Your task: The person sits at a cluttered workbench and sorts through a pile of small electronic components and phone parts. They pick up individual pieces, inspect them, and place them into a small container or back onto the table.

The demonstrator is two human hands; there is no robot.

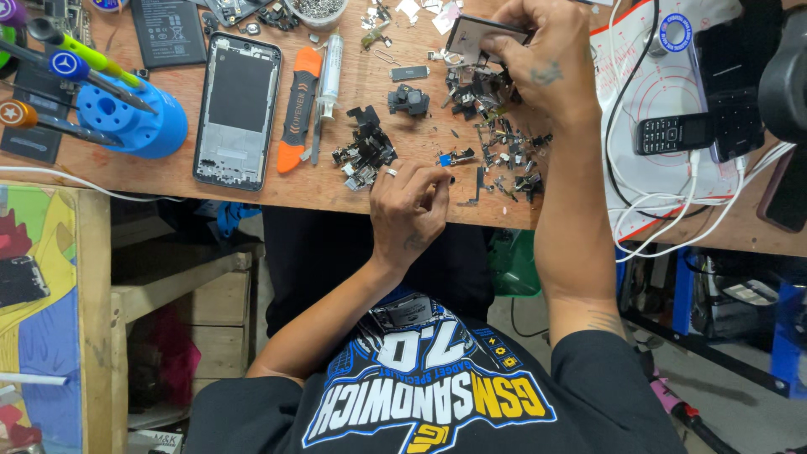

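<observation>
R grip (538,50) pinches thin dark rectangular phone part (479,35) above scattered black small parts pile (496,126) for inspection, L grip (412,206) closed, fingertips nipping tiny component at wooden tabletop (252,197) edge.

A wooden worktop (336,189) with a scuffed, warm brown surface runs across the far side of the scene. Under it on the left stands a rough timber shelf frame (181,286). On the right, blue metal legs (683,290) stand on a grey concrete floor (740,403). The light is bright and even, throwing only soft shadows.
</observation>
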